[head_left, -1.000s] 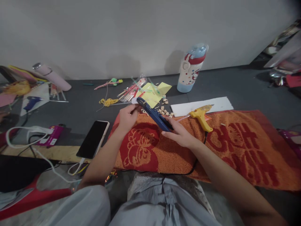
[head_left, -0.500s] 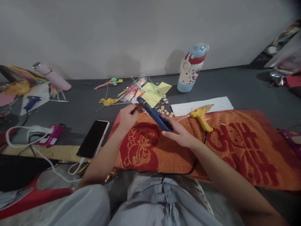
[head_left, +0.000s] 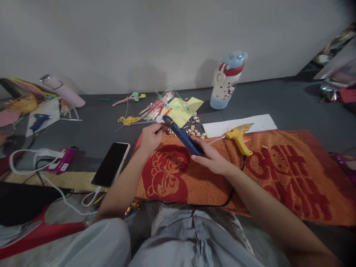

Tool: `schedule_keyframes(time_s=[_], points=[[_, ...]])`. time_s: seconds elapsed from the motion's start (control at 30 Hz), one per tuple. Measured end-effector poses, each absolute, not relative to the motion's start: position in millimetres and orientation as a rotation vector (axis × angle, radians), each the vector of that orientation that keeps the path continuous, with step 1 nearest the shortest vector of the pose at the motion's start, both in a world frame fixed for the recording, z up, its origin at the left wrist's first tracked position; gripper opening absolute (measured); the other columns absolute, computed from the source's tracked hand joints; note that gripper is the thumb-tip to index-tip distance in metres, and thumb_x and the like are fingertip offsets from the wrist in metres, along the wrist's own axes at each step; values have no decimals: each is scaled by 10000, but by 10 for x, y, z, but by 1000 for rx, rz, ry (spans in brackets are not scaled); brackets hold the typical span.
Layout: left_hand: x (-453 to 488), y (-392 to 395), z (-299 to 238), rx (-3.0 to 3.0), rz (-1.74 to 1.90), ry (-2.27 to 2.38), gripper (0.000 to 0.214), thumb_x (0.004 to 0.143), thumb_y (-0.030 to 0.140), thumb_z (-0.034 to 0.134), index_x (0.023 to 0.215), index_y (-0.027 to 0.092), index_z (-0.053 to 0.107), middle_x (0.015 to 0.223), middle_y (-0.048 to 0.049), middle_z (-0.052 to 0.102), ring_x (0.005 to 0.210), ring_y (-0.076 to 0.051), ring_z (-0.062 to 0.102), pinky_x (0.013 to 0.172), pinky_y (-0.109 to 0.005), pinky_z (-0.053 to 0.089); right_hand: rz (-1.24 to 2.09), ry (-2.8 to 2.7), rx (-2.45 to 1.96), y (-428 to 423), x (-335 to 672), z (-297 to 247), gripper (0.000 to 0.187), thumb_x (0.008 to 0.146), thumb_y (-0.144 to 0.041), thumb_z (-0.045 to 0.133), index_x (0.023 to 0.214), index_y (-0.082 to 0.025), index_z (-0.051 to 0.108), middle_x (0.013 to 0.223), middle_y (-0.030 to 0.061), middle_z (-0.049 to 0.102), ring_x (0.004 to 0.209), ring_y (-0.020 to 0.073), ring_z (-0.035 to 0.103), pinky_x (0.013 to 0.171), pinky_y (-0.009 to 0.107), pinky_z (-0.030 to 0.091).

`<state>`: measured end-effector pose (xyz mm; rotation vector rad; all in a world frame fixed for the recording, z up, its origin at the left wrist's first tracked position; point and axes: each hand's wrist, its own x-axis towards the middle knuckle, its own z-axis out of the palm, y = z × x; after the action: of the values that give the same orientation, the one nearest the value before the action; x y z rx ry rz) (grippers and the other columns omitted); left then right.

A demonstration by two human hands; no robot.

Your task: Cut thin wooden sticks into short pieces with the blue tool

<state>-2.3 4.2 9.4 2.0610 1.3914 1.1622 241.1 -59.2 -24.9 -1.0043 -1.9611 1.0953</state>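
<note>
My right hand (head_left: 213,158) grips a long dark blue hand tool (head_left: 184,138), which slants up and to the left over an orange and red towel (head_left: 205,181); its exact kind does not show. Close to the tool's far end is my left hand (head_left: 151,138), with thumb and fingers pinched together. Whatever it pinches is too small or hidden. Several small cut wooden pieces (head_left: 192,130) lie just beyond the tool. To the right, a yellow glue gun (head_left: 238,138) rests on the towel and a white board (head_left: 214,128).
Yellow paper (head_left: 180,115) and bagged sticks (head_left: 157,107) lie behind my hands. A cartoon bottle (head_left: 226,85) stands by the wall. On the left are a phone (head_left: 111,163) on a cable, a purple power strip (head_left: 65,159) and a pink flask (head_left: 65,91). Another person's hand (head_left: 3,137) shows at the left edge.
Both my hands and the blue tool stay almost where they were. What looks like another person's hand has come into view at the far left edge.
</note>
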Motion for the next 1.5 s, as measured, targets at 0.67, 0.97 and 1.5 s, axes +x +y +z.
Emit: schedule_keyframes(time_s=[0.67, 0.97, 1.5], points=[[-42, 63, 192, 1764, 1007, 1228, 317, 800, 399, 590, 602, 158, 646, 496, -9, 590, 400, -71, 361, 421, -221, 292, 1098, -1973, -1035, -595, 2412, -266, 637, 894, -469, 527, 1422, -163, 347, 1449, 168, 456, 1325, 320, 442, 1113, 527, 312], [-28, 56, 132, 1963, 1028, 1364, 284, 832, 319, 519, 622, 166, 636, 544, -3, 620, 487, -105, 498, 517, -234, 388, 1091, -1947, -1050, -594, 2411, -254, 601, 891, -439, 537, 1418, -205, 367, 1396, 139, 512, 1265, 313, 496, 1079, 525, 355], [430, -255, -9, 1867, 972, 1120, 398, 801, 550, 591, 928, 173, 615, 888, -77, 693, 791, -189, 645, 751, -325, 504, 1205, -1670, -999, -627, 2257, -353, 647, 865, -583, 517, 1369, -192, 409, 1383, 138, 512, 1267, 300, 486, 1089, 487, 359]])
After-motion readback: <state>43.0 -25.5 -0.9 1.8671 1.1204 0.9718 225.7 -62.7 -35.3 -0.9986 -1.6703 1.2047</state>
